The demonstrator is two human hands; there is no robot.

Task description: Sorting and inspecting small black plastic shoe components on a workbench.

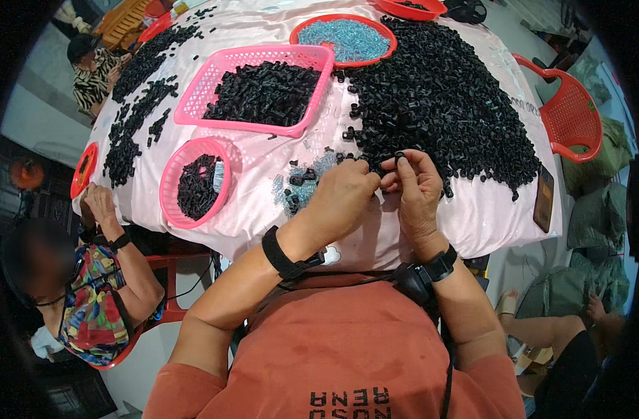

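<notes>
One small black part (400,156) is at the right hand's (418,190) fingertips, thumb and finger nearly closed on it, by the near edge of the black pile (445,98). Left hand (340,199): fingers curled in, can't tell what they hold. Clear pieces (307,187) just beside it, on pink cloth (253,241).

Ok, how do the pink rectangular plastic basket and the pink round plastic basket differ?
The pink rectangular plastic basket has straight sides; the pink round plastic basket is circular.
The rectangular one looks larger; the round one, smaller.
The rectangular one sits farther from the person, the round one nearer the table's front edge.
Both have openwork walls and hold small black pieces.
</notes>
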